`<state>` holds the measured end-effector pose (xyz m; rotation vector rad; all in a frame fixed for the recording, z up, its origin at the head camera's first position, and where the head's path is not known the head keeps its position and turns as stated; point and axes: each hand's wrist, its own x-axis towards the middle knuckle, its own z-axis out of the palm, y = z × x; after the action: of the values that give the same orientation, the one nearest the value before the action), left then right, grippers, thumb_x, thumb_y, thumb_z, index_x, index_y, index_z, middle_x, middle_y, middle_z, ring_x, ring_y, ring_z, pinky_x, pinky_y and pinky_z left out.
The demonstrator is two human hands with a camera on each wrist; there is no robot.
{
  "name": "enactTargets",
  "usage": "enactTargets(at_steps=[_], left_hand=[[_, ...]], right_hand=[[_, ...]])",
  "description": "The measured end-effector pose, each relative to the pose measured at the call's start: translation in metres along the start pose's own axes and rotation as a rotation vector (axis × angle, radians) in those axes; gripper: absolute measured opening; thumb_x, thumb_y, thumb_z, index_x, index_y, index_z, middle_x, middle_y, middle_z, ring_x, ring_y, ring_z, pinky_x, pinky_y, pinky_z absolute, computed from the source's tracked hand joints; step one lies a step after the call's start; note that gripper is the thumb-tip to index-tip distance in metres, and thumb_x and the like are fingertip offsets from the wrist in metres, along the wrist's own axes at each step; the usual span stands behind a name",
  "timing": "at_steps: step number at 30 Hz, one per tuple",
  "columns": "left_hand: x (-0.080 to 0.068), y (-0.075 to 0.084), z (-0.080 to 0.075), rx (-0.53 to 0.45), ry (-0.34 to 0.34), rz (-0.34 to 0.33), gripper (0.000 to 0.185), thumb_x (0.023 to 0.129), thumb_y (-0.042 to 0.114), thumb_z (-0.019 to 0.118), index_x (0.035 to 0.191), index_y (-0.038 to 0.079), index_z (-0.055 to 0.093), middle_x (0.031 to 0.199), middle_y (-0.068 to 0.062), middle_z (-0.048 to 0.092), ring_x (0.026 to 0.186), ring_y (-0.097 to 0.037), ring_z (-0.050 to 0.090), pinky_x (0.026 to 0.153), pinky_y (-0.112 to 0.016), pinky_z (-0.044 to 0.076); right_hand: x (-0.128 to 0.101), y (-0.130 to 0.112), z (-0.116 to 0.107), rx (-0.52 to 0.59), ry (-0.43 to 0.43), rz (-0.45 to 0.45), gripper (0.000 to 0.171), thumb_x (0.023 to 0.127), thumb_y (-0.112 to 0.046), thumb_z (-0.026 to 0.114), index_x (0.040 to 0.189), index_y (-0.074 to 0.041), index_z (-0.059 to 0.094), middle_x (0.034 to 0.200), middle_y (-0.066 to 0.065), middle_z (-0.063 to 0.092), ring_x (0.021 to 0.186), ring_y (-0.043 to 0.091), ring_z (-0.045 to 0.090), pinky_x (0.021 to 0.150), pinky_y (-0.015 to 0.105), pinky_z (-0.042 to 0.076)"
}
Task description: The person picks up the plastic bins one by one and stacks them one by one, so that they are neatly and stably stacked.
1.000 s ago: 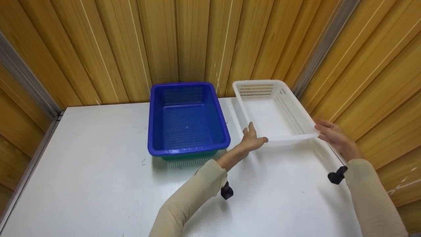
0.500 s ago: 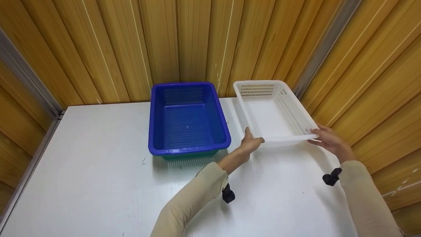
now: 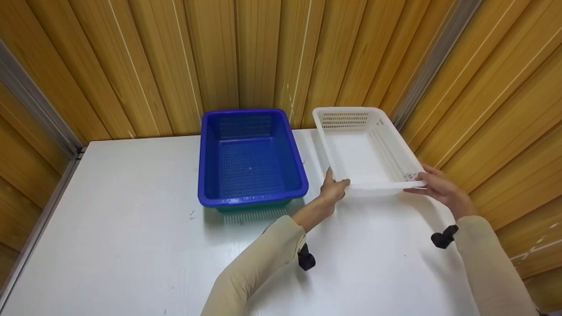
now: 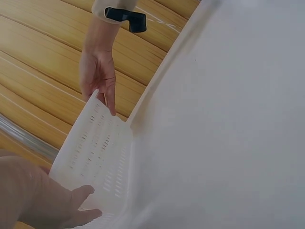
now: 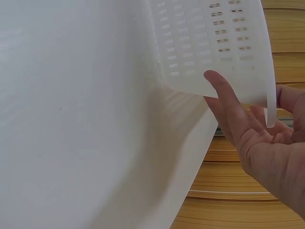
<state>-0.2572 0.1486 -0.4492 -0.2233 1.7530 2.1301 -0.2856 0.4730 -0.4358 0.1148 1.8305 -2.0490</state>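
Spreading across the lower frame of the head view, white table (image 3: 131,210), backed above by ribbed wooden wall (image 3: 263,52). Sitting centre frame, blue basket (image 3: 250,158), stacked on what looks like a green one, untouched. Just right of it, white basket (image 3: 366,149), far end up by the wall, near end tipped slightly clear of the table as the wrist views suggest. Gripping the near rim at its left corner, left hand (image 3: 333,189), thumb on top, fingers curled underneath. Clamped on the near right corner, right hand (image 3: 437,188), thumb over the rim, fingers (image 5: 228,102) pressed against the perforated outer wall.

Best handled, by judgement, with both corners raised evenly. Keep thumbs firmly on the rim, since thin plastic may flex or twist. Mind the blue basket close on the left when swinging across.
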Motion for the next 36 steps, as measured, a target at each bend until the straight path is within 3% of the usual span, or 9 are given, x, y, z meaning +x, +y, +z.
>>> enactTargets(at_steps=[7,14,17,20,22,25,27,36], left_hand=[[-0.006,0.006,-0.001,-0.080,-0.023,-0.032,0.080,0.098,0.011,0.060,0.165,0.019,0.017,0.168,-0.021,0.025,0.147,-0.039,0.043,0.126,-0.046,0.030],[-0.012,0.020,-0.008,-0.116,-0.045,-0.029,0.082,0.097,0.010,0.063,0.165,0.020,0.018,0.168,-0.022,0.024,0.146,-0.036,0.045,0.123,-0.041,0.035],[-0.016,0.029,-0.011,-0.111,-0.049,-0.022,0.082,0.097,0.011,0.064,0.165,0.020,0.019,0.167,-0.021,0.025,0.144,-0.036,0.048,0.122,-0.040,0.037],[-0.019,0.039,-0.014,-0.103,-0.051,-0.003,0.079,0.097,0.010,0.064,0.164,0.021,0.024,0.163,-0.019,0.035,0.142,-0.034,0.051,0.121,-0.040,0.039],[-0.020,0.046,-0.015,-0.089,-0.053,0.019,0.072,0.097,0.010,0.064,0.161,0.024,0.033,0.154,-0.015,0.049,0.139,-0.031,0.055,0.119,-0.040,0.041],[-0.023,0.055,-0.019,-0.070,-0.066,0.057,0.062,0.098,0.009,0.063,0.154,0.029,0.045,0.136,-0.006,0.064,0.134,-0.025,0.058,0.118,-0.042,0.043],[-0.026,0.062,-0.022,-0.051,-0.070,0.071,0.058,0.099,0.010,0.063,0.151,0.032,0.048,0.130,-0.001,0.068,0.131,-0.023,0.059,0.117,-0.043,0.044],[-0.042,0.093,-0.043,-0.001,-0.053,0.127,0.061,0.099,0.014,0.065,0.155,0.031,0.045,0.126,0.000,0.068,0.121,-0.019,0.063,0.114,-0.042,0.048]], right_hand=[[-0.009,-0.004,-0.001,0.072,-0.024,-0.025,0.074,0.106,0.005,0.030,0.160,-0.008,-0.018,0.115,-0.003,0.065,0.103,0.014,0.069,0.092,0.046,0.061],[-0.012,-0.013,0.004,0.075,-0.036,-0.072,0.075,0.106,0.006,0.033,0.160,-0.006,-0.017,0.116,-0.003,0.066,0.105,0.017,0.070,0.088,0.045,0.062],[-0.012,-0.016,0.006,0.079,-0.032,-0.119,0.063,0.106,0.004,0.035,0.164,-0.012,0.017,0.116,-0.002,0.069,0.104,0.017,0.072,0.087,0.043,0.063],[-0.013,-0.019,0.009,0.094,-0.036,-0.185,0.044,0.107,0.002,0.037,0.142,-0.017,0.055,0.117,-0.002,0.072,0.104,0.016,0.072,0.088,0.037,0.062],[-0.014,-0.022,0.012,0.115,-0.045,-0.227,0.040,0.107,0.000,0.038,0.129,-0.021,0.064,0.119,-0.002,0.072,0.106,0.015,0.071,0.089,0.035,0.061],[-0.013,-0.028,0.020,0.178,-0.061,-0.276,0.040,0.107,0.001,0.037,0.128,-0.018,0.066,0.123,-0.001,0.071,0.110,0.016,0.070,0.090,0.035,0.061],[-0.012,-0.031,0.025,0.214,-0.075,-0.303,0.041,0.107,0.001,0.036,0.132,-0.016,0.064,0.125,0.000,0.071,0.112,0.018,0.069,0.090,0.036,0.061],[-0.015,-0.045,0.056,0.271,-0.132,-0.383,0.044,0.109,-0.003,0.034,0.148,-0.011,0.053,0.135,0.003,0.068,0.121,0.021,0.066,0.097,0.036,0.057]])
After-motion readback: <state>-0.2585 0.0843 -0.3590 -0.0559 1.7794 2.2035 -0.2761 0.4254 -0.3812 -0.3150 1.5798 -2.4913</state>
